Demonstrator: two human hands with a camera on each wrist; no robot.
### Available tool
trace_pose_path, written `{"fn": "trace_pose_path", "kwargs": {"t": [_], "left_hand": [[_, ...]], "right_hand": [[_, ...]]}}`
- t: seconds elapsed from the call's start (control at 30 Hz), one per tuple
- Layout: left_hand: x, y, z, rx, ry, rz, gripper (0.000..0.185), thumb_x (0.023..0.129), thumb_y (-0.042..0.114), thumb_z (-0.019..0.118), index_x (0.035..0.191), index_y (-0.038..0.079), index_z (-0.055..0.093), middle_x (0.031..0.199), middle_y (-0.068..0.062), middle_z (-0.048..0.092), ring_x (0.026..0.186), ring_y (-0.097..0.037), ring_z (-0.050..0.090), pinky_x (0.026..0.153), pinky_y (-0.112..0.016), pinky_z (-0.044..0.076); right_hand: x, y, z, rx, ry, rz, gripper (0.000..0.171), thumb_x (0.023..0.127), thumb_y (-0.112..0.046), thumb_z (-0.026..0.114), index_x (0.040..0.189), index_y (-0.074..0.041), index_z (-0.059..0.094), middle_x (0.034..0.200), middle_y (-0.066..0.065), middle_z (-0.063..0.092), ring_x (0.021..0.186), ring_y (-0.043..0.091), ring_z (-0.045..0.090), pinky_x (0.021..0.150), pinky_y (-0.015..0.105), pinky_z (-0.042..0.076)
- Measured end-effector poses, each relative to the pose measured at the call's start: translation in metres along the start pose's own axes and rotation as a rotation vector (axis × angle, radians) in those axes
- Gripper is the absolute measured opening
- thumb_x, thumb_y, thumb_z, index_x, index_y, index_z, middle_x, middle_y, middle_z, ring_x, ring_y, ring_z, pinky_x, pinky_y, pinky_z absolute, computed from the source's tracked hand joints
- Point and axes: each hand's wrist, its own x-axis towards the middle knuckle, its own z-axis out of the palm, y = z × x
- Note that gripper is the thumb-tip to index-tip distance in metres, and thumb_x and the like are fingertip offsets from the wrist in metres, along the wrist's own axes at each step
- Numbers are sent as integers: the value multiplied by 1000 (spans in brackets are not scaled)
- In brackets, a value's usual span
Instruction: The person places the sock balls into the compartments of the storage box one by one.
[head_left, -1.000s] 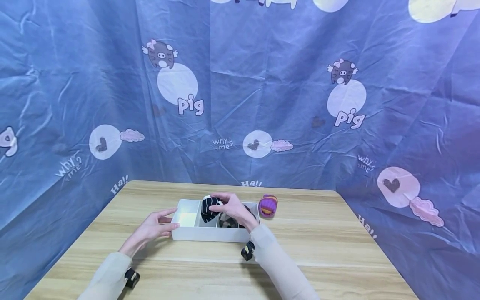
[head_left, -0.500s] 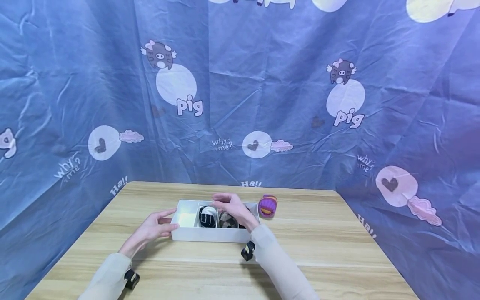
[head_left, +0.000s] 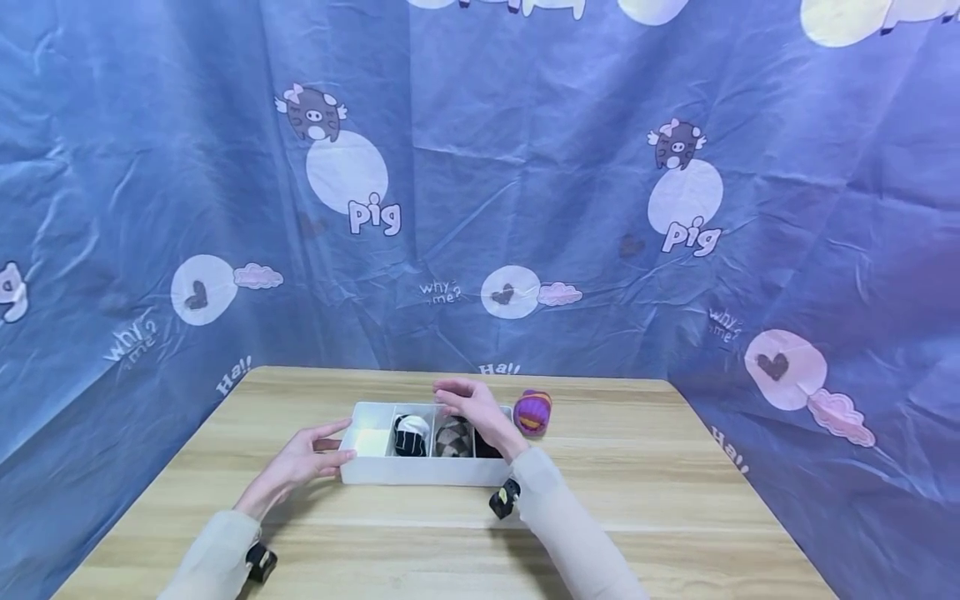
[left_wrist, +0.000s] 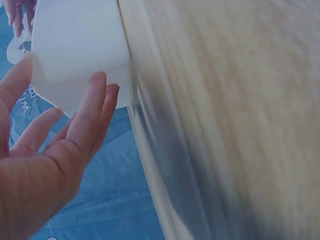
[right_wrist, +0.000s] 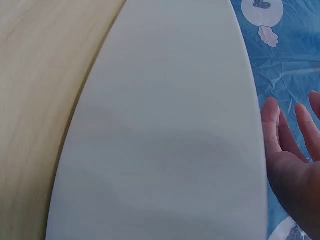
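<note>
A white divided box (head_left: 423,472) lies on the table. My left hand (head_left: 297,463) is at its left end, fairly straight fingers and thumb right at the wall; the left wrist view shows the fingers (left_wrist: 89,112) along the white side. In the second compartment from the left sits a rolled black sock bundle (head_left: 410,440) with white lines and a white patch. Beside it is a grey-brown checked bundle (head_left: 453,438). A dark bundle (head_left: 486,447) shows partly beneath my right hand (head_left: 480,412), which hovers over the box with loose fingers, holding nothing.
A purple and orange rolled sock bundle (head_left: 533,412) lies on the wooden table (head_left: 637,475) just off the box's right end. Blue printed cloth (head_left: 465,208) hangs behind the table and along both sides.
The black striped sock bundle was in my right hand, then was released into the second compartment. My right hand has since drawn off to the right. The left hand stays at the box end.
</note>
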Motion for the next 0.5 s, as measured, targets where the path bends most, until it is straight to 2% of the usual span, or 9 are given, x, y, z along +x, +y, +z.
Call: {"fn": "trace_pose_path", "kwargs": {"t": [0.13,0.23,0.4,0.5], "left_hand": [[-2,-2,0,-1,4,-5,80,85,16,76,150,-2,32,136,-41,45,108,-31,65,90,-40,60],[-2,-2,1,0,1,2,79,86,17,76,150,-2,33,136,-41,46,108,-31,65,90,-41,60],[-2,0,2,5,-14,12,80,87,18,75,151,-1,31,136,-41,45,108,-31,65,90,-42,60],[-3,1,2,0,-27,15,80,88,16,74,152,-1,29,137,-42,43,109,-32,65,90,-42,60]], "right_hand": [[-4,1,-9,-30,-25,-54,40,95,-11,62,129,9,57,128,21,63,116,30,62,96,41,57],[-7,2,-17,-50,-22,-96,38,95,-11,62,127,10,58,125,22,65,108,20,66,94,42,58],[-12,-1,-33,-49,38,-65,38,96,-10,60,130,8,57,127,21,65,107,16,66,96,42,57],[-16,0,-43,-41,58,-41,41,97,-8,59,133,10,54,130,22,62,113,21,64,100,45,54]]}}
